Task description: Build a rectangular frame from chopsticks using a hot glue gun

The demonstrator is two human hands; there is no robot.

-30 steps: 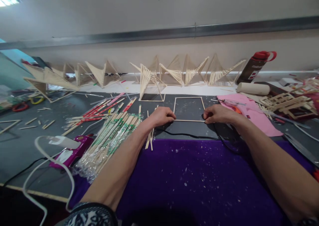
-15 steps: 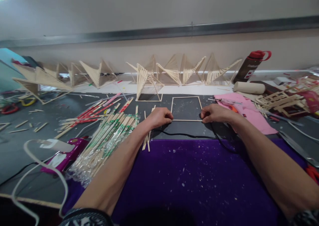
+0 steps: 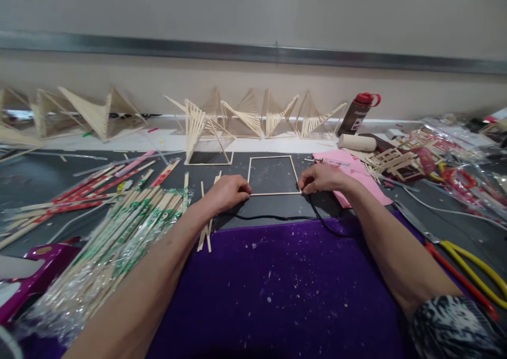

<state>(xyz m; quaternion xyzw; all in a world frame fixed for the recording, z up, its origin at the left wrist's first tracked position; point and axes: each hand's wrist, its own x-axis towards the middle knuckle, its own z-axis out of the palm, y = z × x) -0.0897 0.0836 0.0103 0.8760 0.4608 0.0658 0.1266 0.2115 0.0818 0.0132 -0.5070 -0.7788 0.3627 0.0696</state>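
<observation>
A thin square frame of wooden sticks lies flat on the dark grey table. At its near left corner, my left hand pinches the stick with closed fingertips. My right hand is closed on the near right corner in the same way. Several loose sticks lie beside my left wrist. A black cable runs between the square frame and the purple cloth.
Plastic-wrapped chopsticks lie left, by a magenta tool. Twisted stick models stand behind. At right are a pink cloth, a bottle, a wooden roller and scissors with yellow and red handles.
The view has turned to the right, so the objects appear farther left and the scissors' handles now show. Both hands remain at the near corners of the square frame.
</observation>
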